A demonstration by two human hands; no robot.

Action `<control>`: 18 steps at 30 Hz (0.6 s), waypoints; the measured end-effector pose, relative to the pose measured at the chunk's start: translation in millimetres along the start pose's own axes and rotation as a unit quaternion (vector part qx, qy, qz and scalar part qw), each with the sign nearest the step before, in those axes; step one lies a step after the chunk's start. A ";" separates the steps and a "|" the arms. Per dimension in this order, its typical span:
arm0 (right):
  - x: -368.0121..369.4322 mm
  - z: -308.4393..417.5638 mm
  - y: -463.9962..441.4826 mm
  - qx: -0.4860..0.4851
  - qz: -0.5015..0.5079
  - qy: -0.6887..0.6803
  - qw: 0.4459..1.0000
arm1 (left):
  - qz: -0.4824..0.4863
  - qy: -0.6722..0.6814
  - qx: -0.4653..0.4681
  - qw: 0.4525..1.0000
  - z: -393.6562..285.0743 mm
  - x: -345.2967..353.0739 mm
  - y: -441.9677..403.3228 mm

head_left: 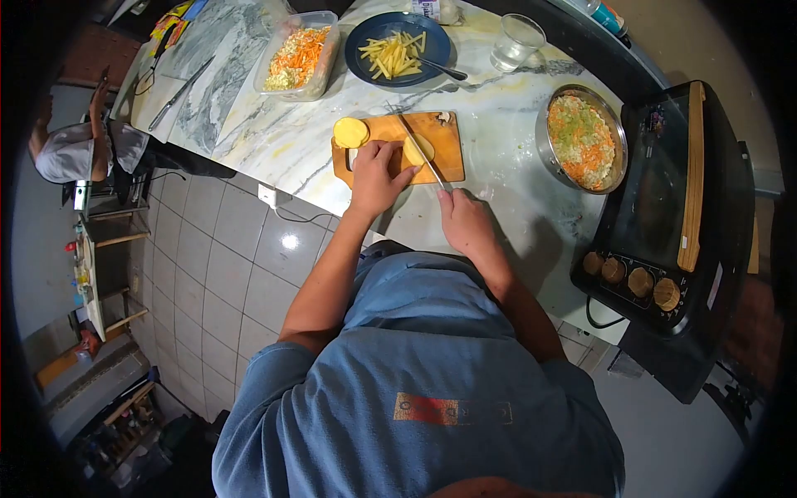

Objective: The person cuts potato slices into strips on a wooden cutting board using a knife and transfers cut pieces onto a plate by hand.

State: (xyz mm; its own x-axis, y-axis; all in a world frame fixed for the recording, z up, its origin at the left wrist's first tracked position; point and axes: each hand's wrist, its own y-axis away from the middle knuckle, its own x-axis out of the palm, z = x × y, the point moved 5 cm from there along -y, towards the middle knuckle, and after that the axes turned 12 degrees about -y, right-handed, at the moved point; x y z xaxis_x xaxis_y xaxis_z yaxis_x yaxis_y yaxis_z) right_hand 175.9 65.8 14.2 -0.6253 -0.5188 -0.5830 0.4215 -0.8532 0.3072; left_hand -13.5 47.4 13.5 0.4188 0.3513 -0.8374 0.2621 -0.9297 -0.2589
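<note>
On the marble-patterned counter lies a wooden cutting board (pixel 448 130). My right hand (pixel 466 222) is closed round the handle of a knife (pixel 422 149), whose blade lies across a yellow potato slice (pixel 421 150). My left hand (pixel 379 177) is on the board just left of the blade, its fingers bent at the slice's edge; whether they grip it is hard to make out. More round yellow slices (pixel 350 132) are stacked at the board's upper left corner. Beyond the board, a dark blue plate (pixel 359 66) holds cut yellow sticks (pixel 392 56) and a fork (pixel 444 70).
A plastic container (pixel 320 80) of shredded vegetables stands at the back left, a clear cup (pixel 516 46) at the back. To the right are a metal bowl (pixel 548 148) of shredded vegetables and a black oven (pixel 656 207). A long knife (pixel 181 94) lies far left; another person (pixel 75 153) is beyond.
</note>
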 end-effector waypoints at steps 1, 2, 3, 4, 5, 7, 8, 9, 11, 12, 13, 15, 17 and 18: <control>1.3 -0.4 -0.1 0.004 0.000 0.005 1.000 | 0.000 -0.001 0.000 1.000 0.2 0.4 0.1; 2.0 -0.8 -0.3 0.007 0.000 0.010 1.000 | 0.000 -0.002 0.000 1.000 0.6 0.8 0.1; 1.4 0.1 -0.2 0.007 0.000 0.009 1.000 | 0.000 -0.003 0.001 1.000 0.6 0.9 -0.2; 0.4 1.2 0.0 0.012 0.002 0.016 1.000 | 0.000 0.003 0.001 1.000 0.6 0.9 -0.3; 0.1 1.5 0.3 0.017 0.004 0.022 1.000 | 0.000 0.009 0.001 1.000 0.7 0.9 -0.4; 0.5 0.3 -0.5 0.018 0.008 0.019 1.000 | 0.003 0.001 0.015 1.000 -0.3 -2.7 -3.2; 0.6 -0.4 -1.0 0.019 0.011 0.017 1.000 | 0.005 -0.006 0.028 1.000 -0.9 -4.5 -5.2; 0.6 -0.9 -1.5 0.021 0.011 0.017 1.000 | 0.006 -0.006 0.029 1.000 2.1 -4.7 -8.4; 1.4 -0.4 -1.8 0.016 0.011 0.022 1.000 | 0.106 0.157 -0.102 0.977 20.9 6.9 -16.9; 0.8 0.7 -1.0 0.016 0.013 0.022 1.000 | 0.122 0.251 -0.164 0.946 26.0 9.5 -20.3; -0.1 2.5 -0.6 0.022 0.017 0.018 0.999 | 0.122 0.250 -0.164 0.946 21.0 3.3 -27.5; 0.3 4.0 -1.0 0.028 0.022 0.015 0.999 | 0.103 0.176 -0.216 0.955 17.6 -6.4 -39.6; 1.0 3.0 -1.4 0.041 0.026 0.016 0.999 | 0.093 0.148 -0.201 0.964 18.3 -1.7 -47.2; 1.8 3.4 -1.4 0.041 0.026 0.016 0.999 | 0.131 0.156 -0.227 0.953 17.9 2.4 -48.2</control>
State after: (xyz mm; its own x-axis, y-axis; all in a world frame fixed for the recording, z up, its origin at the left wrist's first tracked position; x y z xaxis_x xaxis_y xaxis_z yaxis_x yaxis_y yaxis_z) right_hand 172.0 65.9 15.4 -0.5819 -0.5615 -0.5882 0.3967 -0.8275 0.3974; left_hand -40.8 91.1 15.3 0.7406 0.1955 -0.6429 0.4319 -0.8714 0.2325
